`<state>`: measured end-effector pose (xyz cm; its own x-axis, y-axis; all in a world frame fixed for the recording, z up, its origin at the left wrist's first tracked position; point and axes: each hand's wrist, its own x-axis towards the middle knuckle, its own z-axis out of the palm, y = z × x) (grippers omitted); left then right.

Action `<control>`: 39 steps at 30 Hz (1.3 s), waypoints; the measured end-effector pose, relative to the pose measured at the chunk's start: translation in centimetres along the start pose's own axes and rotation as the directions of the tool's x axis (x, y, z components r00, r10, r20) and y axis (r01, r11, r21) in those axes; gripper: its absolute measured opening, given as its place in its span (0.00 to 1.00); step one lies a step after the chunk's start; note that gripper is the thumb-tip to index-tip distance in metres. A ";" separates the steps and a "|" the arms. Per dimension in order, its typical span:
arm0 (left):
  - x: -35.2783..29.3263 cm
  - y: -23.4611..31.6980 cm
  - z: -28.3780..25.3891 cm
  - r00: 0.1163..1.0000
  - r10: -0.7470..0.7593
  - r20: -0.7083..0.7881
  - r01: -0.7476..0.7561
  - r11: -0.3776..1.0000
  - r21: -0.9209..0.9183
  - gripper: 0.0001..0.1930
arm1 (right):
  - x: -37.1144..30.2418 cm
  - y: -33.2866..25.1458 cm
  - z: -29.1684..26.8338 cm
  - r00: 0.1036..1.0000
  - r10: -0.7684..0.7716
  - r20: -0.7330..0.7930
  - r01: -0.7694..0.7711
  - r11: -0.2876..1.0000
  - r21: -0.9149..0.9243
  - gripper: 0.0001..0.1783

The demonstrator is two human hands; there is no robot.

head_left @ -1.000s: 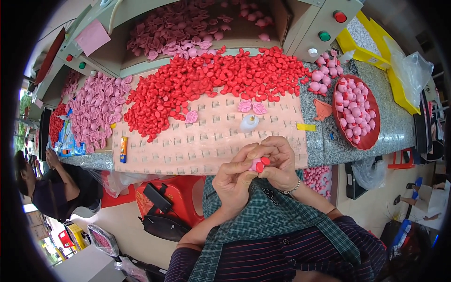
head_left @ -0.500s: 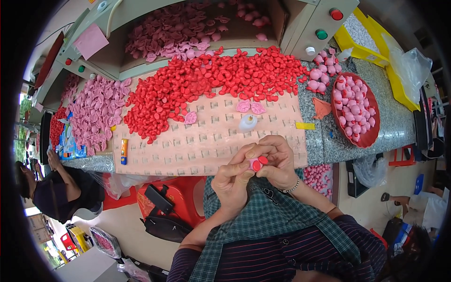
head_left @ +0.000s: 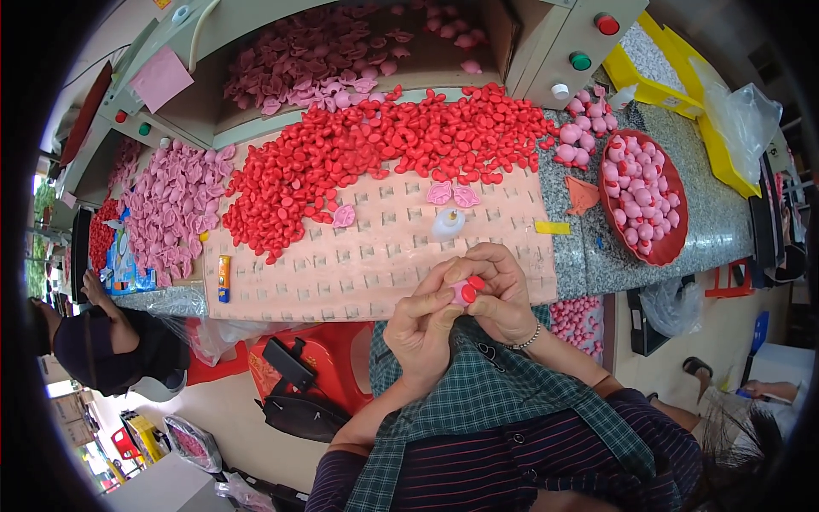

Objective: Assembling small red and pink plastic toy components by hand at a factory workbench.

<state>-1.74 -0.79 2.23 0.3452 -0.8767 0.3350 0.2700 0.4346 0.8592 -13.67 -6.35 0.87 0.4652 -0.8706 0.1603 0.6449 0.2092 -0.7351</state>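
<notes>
Just past the table's near edge, my two hands pinch one small pink rounded toy piece with red parts (head_left: 465,293). My left hand (head_left: 421,334) grips it from the left with thumb and fingertips. My right hand (head_left: 505,300), with a beaded bracelet at the wrist, has its fingers curled around the piece's right side. Part of the piece is hidden by my fingers. Beyond my hands stands a small white squeeze bottle (head_left: 448,224). Behind the bottle lie two pink petal-like pieces (head_left: 452,195). A wide heap of small red pieces (head_left: 358,149) covers the mat's far side.
Pink shell-like pieces (head_left: 175,196) are piled at the left, near an orange glue stick (head_left: 224,278). A red bowl (head_left: 680,243) of pink balls stands at the right, with yellow bins (head_left: 725,154) beyond. A machine opening (head_left: 324,60) holds more pink pieces. Another person (head_left: 102,350) sits at the left.
The held piece has turned slightly between my fingers, so its red parts face more to the right. Both hands keep their grip in nearly the same place.
</notes>
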 end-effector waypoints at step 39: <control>0.5 1.8 -0.7 0.870 -0.491 0.051 0.489 0.841 -0.232 0.16 | 0.4 -1.2 0.3 0.967 -0.207 0.152 0.250 0.891 -0.380 0.32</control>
<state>-0.45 -0.27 3.70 0.1215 -0.9864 -0.1109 0.6043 -0.0151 0.7966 -14.05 -6.81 2.02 0.4085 -0.8169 0.4071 0.4603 -0.2007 -0.8648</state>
